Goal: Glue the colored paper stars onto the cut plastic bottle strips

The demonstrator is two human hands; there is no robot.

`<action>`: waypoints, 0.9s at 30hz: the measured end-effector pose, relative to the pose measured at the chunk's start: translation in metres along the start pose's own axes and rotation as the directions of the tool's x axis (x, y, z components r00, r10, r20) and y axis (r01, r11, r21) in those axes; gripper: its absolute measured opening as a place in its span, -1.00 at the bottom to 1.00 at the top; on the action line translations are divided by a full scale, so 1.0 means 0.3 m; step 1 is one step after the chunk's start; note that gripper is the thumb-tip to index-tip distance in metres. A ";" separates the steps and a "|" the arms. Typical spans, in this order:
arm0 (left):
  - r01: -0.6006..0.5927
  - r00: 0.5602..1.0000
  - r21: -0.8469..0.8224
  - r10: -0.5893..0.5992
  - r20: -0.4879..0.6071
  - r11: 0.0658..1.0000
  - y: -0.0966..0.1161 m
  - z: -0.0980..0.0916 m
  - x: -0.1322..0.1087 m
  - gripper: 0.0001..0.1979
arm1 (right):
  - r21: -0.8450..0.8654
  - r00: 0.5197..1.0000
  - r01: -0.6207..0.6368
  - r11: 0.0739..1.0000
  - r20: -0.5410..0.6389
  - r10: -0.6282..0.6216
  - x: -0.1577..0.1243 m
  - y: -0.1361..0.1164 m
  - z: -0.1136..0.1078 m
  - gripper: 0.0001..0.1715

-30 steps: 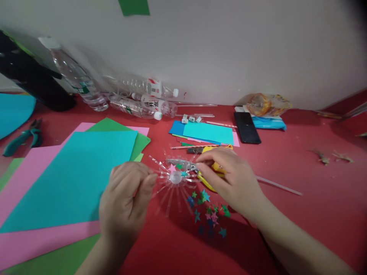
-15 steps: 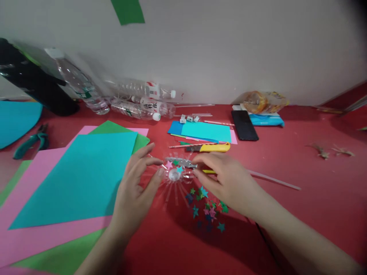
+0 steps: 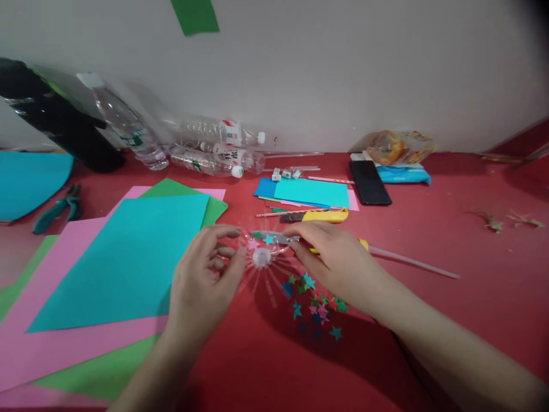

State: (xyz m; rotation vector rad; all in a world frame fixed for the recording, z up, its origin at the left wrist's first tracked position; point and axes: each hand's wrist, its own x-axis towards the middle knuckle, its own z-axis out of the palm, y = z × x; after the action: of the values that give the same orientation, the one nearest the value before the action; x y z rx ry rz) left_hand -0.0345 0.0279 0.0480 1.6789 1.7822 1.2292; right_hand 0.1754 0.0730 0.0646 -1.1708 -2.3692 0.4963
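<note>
Between my hands is a cut clear plastic bottle base [image 3: 261, 257], its thin strips splayed outward like rays. A pink star [image 3: 253, 244], a light blue star [image 3: 269, 240] and a green star lie on or over its strips. My right hand [image 3: 328, 252] pinches the end of a clear strip at the right side. My left hand [image 3: 208, 266] is at the left side, thumb and index finger apart around the strip tips, other fingers curled; I see nothing gripped there. Loose paper stars [image 3: 317, 309] in several colours lie on the red table below my right hand.
Behind the hands lie a yellow utility knife [image 3: 326, 216], cut paper strips [image 3: 313, 193] and a black phone [image 3: 369, 182]. Coloured sheets [image 3: 128, 257] and pliers [image 3: 60, 212] are on the left. Plastic bottles [image 3: 206, 160] rest against the wall. A straw [image 3: 416, 262] lies right.
My left fingers have curled in more, and the gap between thumb and index finger is wider. My right hand keeps its pinch at the strip. The view has shifted slightly.
</note>
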 end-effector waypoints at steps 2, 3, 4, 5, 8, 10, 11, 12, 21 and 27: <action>-0.016 1.000 0.035 0.016 -0.005 0.999 0.003 0.001 0.001 -0.82 | -0.007 1.000 0.011 1.000 -0.023 -0.011 -0.002 0.004 0.000 -0.75; -0.028 1.000 0.051 0.029 -0.010 0.998 0.004 0.001 0.002 -0.82 | -0.009 0.999 0.012 1.000 -0.031 -0.013 -0.003 0.006 -0.002 -0.75; -0.040 0.999 0.069 0.042 -0.017 0.997 0.005 0.002 0.004 -0.82 | -0.010 0.999 0.013 1.000 -0.039 -0.014 -0.004 0.009 -0.006 -0.74; -0.053 0.998 0.089 0.056 -0.025 0.995 0.006 0.001 0.006 -0.82 | -0.009 0.999 0.016 1.000 -0.046 -0.016 -0.005 0.011 -0.013 -0.73; -0.119 0.990 0.138 0.127 -0.055 0.983 0.011 -0.003 0.010 -0.82 | -0.021 0.997 0.010 1.000 -0.079 -0.011 -0.005 0.013 -0.046 -0.71; -0.175 0.977 0.161 0.192 -0.097 0.971 0.016 -0.010 0.009 -0.83 | -0.043 0.995 0.001 0.999 -0.096 -0.005 -0.004 0.007 -0.073 -0.75; -0.192 0.969 0.172 0.214 -0.126 0.966 0.020 -0.015 0.008 -0.86 | -0.053 0.995 -0.005 0.999 -0.097 0.000 -0.004 0.002 -0.085 -0.78; -0.196 0.963 0.183 0.225 -0.149 0.963 0.023 -0.020 0.007 -0.89 | -0.059 0.996 -0.011 0.998 -0.091 0.005 -0.006 -0.004 -0.095 -0.80; -0.293 0.954 0.204 0.300 0.000 0.934 0.046 -0.042 0.006 -0.81 | -0.087 0.996 -0.080 0.993 0.040 0.084 -0.060 -0.026 -0.086 -0.86; -0.326 0.944 0.194 0.330 0.012 0.925 0.066 -0.046 -0.030 -0.84 | -0.145 0.993 -0.102 0.984 0.044 0.110 -0.099 -0.030 -0.103 -0.86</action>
State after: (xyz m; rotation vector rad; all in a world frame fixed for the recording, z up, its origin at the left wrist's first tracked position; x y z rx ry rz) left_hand -0.0318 0.0129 0.0686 2.1540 1.7281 1.2399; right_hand 0.2023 0.0476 0.0879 -1.3689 -2.4292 0.4015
